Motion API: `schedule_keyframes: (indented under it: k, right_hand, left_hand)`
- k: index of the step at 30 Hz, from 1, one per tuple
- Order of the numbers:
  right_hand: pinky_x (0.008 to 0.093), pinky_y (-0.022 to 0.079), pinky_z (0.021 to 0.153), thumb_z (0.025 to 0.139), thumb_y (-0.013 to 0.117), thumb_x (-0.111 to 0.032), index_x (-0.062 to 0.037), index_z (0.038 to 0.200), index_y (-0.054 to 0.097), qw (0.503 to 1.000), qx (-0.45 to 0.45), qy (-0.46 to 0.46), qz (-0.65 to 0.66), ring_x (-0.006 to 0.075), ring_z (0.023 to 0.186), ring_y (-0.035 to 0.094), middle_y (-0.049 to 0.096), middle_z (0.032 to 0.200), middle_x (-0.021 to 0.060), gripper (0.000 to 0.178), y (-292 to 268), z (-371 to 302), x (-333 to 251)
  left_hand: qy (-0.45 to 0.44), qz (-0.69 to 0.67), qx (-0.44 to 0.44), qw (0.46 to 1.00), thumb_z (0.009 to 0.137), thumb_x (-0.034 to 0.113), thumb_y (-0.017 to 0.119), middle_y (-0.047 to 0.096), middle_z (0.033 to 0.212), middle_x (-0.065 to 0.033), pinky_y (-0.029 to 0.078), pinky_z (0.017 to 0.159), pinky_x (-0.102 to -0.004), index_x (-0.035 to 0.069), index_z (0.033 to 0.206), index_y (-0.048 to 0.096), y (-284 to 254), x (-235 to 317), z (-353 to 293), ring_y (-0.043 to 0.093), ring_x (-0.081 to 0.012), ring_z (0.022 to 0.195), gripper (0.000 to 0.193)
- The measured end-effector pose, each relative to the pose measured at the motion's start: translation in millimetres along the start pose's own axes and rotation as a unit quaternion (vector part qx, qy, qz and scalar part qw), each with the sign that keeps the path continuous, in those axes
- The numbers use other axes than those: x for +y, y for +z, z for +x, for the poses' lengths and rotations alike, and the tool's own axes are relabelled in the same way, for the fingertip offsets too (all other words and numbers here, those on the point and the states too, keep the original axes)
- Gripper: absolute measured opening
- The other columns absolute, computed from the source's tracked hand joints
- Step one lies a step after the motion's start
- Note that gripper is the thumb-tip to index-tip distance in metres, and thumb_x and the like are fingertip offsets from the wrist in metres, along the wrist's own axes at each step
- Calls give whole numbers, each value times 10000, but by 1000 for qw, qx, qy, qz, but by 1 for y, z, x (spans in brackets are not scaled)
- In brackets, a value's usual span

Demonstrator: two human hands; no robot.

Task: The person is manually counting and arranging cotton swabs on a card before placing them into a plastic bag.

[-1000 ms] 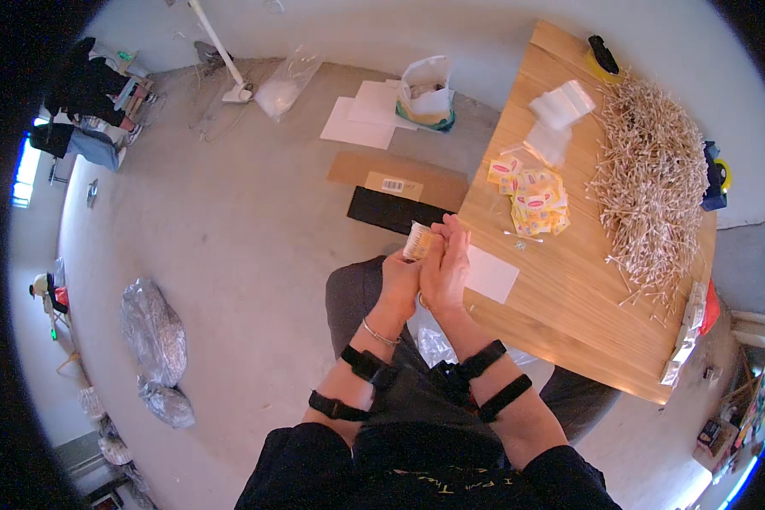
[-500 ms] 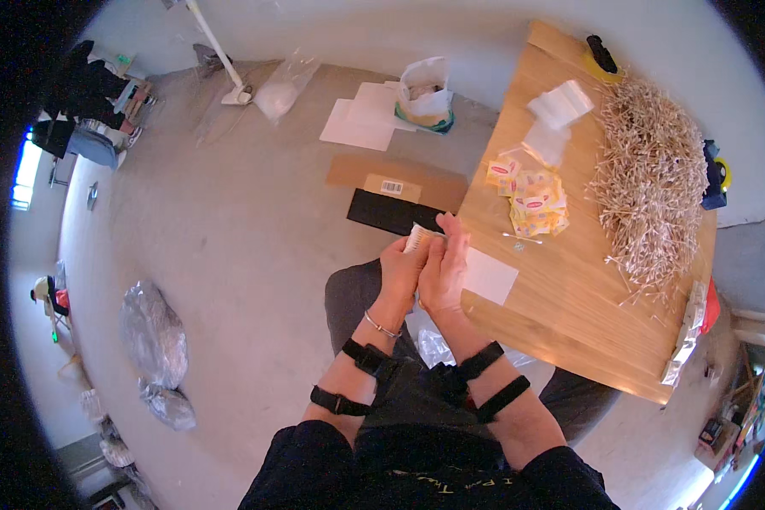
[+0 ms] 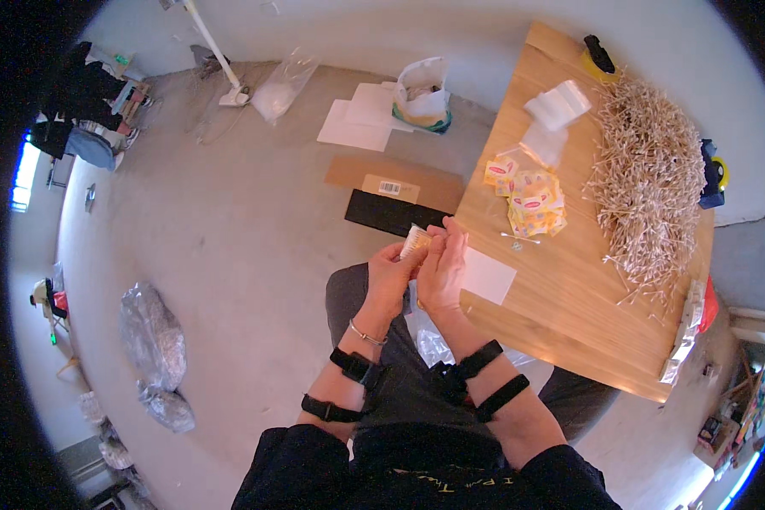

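A small bundle of cotton swabs (image 3: 415, 240), its white tips packed side by side, stands up between my hands just off the table's near left corner. My left hand (image 3: 388, 279) is closed round it. With its fingers stretched out and pressed together, my right hand (image 3: 441, 274) lies flat along the right side of the bundle; its palm is hidden. On the table beside my hands lie a white sheet (image 3: 490, 276) and a couple of loose cotton swabs (image 3: 520, 239). Beyond these rest yellow-and-white printed packets (image 3: 535, 202).
A large heap of cotton swabs (image 3: 650, 178) covers the right of the wooden table (image 3: 569, 314). Clear plastic bags (image 3: 558, 105) and a tape dispenser (image 3: 599, 59) lie at its far end. On the floor are a black strip (image 3: 391, 212), cardboard (image 3: 438, 180), an open bag (image 3: 422, 98) and stuffed plastic bags (image 3: 153, 336).
My left hand and forearm have shifted slightly left, and a little more of the swab bundle shows. My right hand stays nearly in place; the whole view has moved very slightly.
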State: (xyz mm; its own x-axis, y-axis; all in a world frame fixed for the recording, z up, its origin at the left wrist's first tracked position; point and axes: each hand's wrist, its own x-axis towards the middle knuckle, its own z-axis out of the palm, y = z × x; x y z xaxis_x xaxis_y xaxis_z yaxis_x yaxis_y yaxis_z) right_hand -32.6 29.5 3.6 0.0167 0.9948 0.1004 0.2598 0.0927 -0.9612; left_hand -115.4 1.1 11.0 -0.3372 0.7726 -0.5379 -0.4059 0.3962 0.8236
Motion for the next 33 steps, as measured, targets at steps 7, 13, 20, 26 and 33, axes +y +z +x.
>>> schedule_keyframes:
  k: [7, 13, 20, 26, 33]
  right_hand:
    - [457, 403, 973, 968, 386, -54, 40, 1319, 356, 1000, 8, -20, 1, 365, 1077, 559, 564, 1181, 239, 366, 3, 0, 16]
    - [428, 385, 1022, 970, 381, -38, 30, 1353, 321, 999, -12, 23, 23, 325, 1178, 529, 530, 1238, 226, 393, 0, -4, 6]
    - [403, 331, 1081, 980, 362, -43, 12, 1408, 269, 942, 20, 150, 299, 308, 1294, 429, 392, 1410, 246, 442, 4, -1, -6]
    - [400, 182, 1149, 978, 379, -73, 16, 1441, 224, 993, -13, 4, 118, 359, 1421, 208, 259, 1495, 269, 496, -3, -4, 2]
    - [399, 132, 1161, 956, 381, -43, 50, 1453, 151, 994, -1, -46, 102, 358, 1437, 137, 163, 1529, 259, 555, -3, -5, -2]
  left_hand:
    - [10, 71, -16, 997, 825, 122, 705, 670, 869, -45, 503, 694, -252, -24, 963, 653, 8, -3, 5, 618, -110, 761, 207]
    - [131, 384, -73, 911, 795, 138, 697, 672, 835, -118, 503, 689, -283, -29, 955, 612, 6, 34, 21, 629, -131, 772, 246]
    - [172, 426, -64, 886, 913, 326, 576, 651, 780, -219, 489, 623, -408, -38, 885, 580, 7, 21, 41, 654, -352, 751, 365]
    - [238, 411, -40, 879, 937, 340, 550, 642, 759, -229, 498, 630, -420, -24, 881, 584, 10, 15, 36, 648, -384, 735, 370]
    - [264, 396, -26, 879, 928, 307, 579, 641, 747, -219, 492, 574, -392, -22, 872, 575, 8, 20, 30, 654, -335, 668, 334]
